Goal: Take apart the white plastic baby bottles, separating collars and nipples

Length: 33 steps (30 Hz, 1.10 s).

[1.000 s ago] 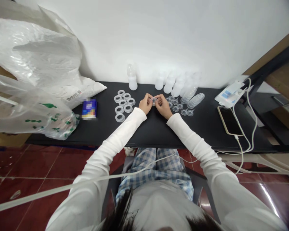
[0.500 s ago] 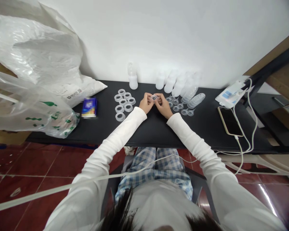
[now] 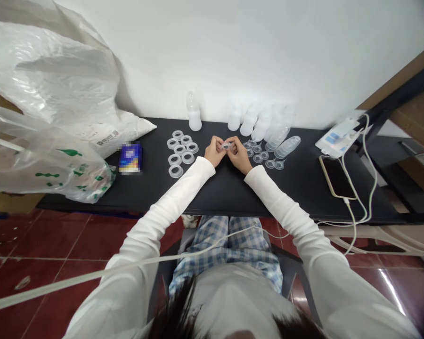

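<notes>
Between my two hands, a little above the black table, is a translucent bottle collar ring (image 3: 226, 147). The fingers of my left hand (image 3: 215, 150) pinch its left side, and those of my right hand (image 3: 239, 155) grip its right side. A clear part seems to sit within the ring, but the fingers partly cover it. To the left lie several loose collar rings (image 3: 175, 171). Close to my right hand are several clear bottle nipples (image 3: 269, 164) with thin stems, lying on the table.
One assembled bottle (image 3: 194, 115) stands by the wall, with several white bottles (image 3: 248, 123) farther right. Clear caps (image 3: 288, 147) lie beside them. A blue box (image 3: 130, 157) and plastic bags (image 3: 81, 179) occupy the left. A phone (image 3: 337, 178) with cables lies at right.
The ring has tilted between my fingers, so its opening now shows as a narrower oval. Both hands stay at nearly the same place.
</notes>
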Available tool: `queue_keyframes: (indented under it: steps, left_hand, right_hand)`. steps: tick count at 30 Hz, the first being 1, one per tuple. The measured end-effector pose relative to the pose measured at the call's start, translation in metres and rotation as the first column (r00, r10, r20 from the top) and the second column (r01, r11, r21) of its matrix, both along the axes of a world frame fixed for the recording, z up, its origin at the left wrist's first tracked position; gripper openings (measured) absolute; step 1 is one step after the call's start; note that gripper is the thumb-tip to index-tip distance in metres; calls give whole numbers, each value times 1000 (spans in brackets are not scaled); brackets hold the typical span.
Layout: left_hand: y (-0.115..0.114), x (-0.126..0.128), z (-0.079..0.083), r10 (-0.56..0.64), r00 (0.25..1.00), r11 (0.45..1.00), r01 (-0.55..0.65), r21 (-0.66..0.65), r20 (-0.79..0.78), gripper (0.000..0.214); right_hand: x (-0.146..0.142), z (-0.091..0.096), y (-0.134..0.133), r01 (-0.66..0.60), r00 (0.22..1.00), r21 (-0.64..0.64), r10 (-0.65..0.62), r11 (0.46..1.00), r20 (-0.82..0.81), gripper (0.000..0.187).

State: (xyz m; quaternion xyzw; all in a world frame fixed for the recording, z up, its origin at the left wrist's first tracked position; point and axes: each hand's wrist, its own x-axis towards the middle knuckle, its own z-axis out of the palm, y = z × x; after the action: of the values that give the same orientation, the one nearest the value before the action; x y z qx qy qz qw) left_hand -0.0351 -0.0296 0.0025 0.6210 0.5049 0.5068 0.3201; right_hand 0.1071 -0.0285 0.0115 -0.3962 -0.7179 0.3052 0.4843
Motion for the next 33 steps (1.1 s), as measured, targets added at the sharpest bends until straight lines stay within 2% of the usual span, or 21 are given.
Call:
queue_keyframes:
  steps: [5,9,13,19,24,33]
  left_hand:
    - [2,1,-1,23,997,999,-20,-35,67,27]
    - [6,3,-3,-25,982,995,44,-95,189,29]
    - [6,4,-2,-56,969,991,84,-108,242,28]
    - [-1,1,3,-63,987,995,74,-67,147,33]
    - [-5,-1,6,-42,999,996,44,-72,30,29]
    - [-1,-2,-1,-33,999,999,33,-16,-36,29]
  right_hand:
    - [1,0,1,-18,1000,-11,18,1000,-18,36]
    - [3,-2,3,-11,1000,-38,10,999,-19,45]
    - [4,-1,3,-26,999,-45,24,999,-44,49]
    - [4,2,1,-10,1000,-5,10,1000,7,48]
    - [4,3,0,-16,1000,-3,16,1000,26,44]
    - [3,3,-3,-5,999,-15,5,1000,36,32]
